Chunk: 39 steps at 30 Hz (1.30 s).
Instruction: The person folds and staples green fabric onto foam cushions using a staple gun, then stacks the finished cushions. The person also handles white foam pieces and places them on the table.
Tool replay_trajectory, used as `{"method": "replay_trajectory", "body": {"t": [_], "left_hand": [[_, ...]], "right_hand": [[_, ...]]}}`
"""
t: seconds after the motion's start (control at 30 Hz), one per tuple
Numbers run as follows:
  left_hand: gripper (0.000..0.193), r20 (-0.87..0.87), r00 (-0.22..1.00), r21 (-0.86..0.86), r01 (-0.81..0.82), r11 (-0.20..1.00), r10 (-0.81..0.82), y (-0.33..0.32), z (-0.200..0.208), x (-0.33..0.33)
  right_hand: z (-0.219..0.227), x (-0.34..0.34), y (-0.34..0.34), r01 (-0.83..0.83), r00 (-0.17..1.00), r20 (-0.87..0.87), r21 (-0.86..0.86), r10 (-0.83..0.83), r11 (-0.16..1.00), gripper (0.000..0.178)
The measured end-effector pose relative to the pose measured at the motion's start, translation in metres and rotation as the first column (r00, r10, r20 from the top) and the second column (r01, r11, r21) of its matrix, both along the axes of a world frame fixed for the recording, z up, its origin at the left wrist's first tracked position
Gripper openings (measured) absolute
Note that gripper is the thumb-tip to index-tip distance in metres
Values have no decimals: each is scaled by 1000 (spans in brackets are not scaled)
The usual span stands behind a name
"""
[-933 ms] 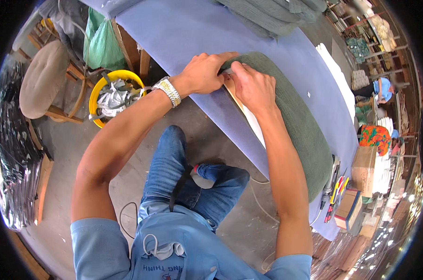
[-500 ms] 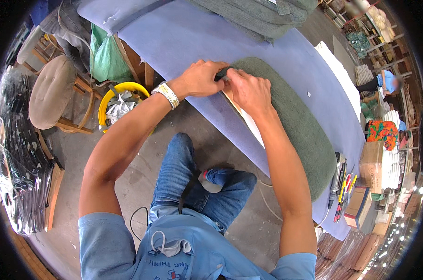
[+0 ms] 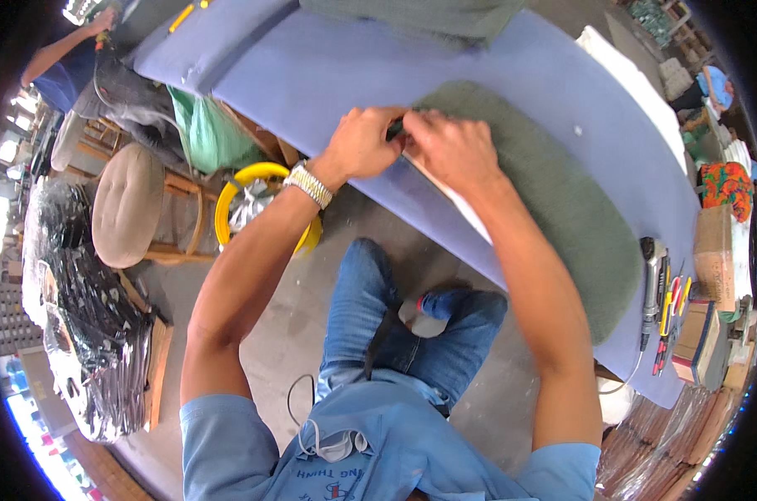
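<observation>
A dark green fabric-covered panel [image 3: 554, 200], long with rounded corners, lies on the blue padded table. A pale strip of board [image 3: 454, 200] shows along the panel's near edge. My left hand [image 3: 366, 144], with a metal watch at the wrist, is closed on the panel's left end, the dark fabric showing at its fingertips. Right beside it my right hand [image 3: 455, 152] has its fingers curled and pinching the same fabric edge. The fingertips of both hands nearly meet and partly hide what they grip.
Blue padded table [image 3: 328, 67] bears folded green fabric [image 3: 428, 17] at the far side. A power tool [image 3: 651, 284] and cutters [image 3: 669, 309] lie at its right end. Left stand a yellow bucket [image 3: 228, 209] with scraps, a green sack [image 3: 211, 134] and a round-cushioned chair [image 3: 128, 204]. People work nearby.
The view has swung left, so everything sits farther right and another person's arm appears at upper left. Both hands stay at the same end of the panel, still gripping its edge.
</observation>
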<state>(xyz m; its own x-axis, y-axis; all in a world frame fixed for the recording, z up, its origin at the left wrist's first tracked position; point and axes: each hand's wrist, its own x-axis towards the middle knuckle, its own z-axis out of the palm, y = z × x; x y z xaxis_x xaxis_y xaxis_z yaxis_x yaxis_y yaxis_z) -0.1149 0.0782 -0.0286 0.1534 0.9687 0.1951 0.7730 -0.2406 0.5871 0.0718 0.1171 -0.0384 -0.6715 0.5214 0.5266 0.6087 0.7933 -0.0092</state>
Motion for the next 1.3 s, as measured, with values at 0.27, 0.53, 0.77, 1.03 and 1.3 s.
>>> {"method": "replay_trajectory", "body": {"t": [0.27, 0.53, 0.77, 1.03, 1.3], "left_hand": [[46, 138, 990, -10, 28, 1000, -26, 3, -22, -12], [52, 106, 989, 42, 100, 994, -104, -2, -20, -17], [43, -58, 997, 91, 50, 995, -45, 4, -15, -4], [39, -59, 998, 114, 15, 993, -8, 9, -21, -3], [46, -43, 999, 99, -12, 995, 16, 1, -18, -6]], "right_hand": [[6, -2, 6, 29, 996, 84, -159, -16, 987, 23], [10, 1, 7, 66, 994, 99, -118, -54, 991, 14], [12, 1, 6, 23, 998, 62, -111, -16, 994, 13], [13, -4, 1, 79, 992, 113, -132, -64, 988, 18], [4, -7, -1, 45, 999, -6, -68, -46, 997, 12]]}}
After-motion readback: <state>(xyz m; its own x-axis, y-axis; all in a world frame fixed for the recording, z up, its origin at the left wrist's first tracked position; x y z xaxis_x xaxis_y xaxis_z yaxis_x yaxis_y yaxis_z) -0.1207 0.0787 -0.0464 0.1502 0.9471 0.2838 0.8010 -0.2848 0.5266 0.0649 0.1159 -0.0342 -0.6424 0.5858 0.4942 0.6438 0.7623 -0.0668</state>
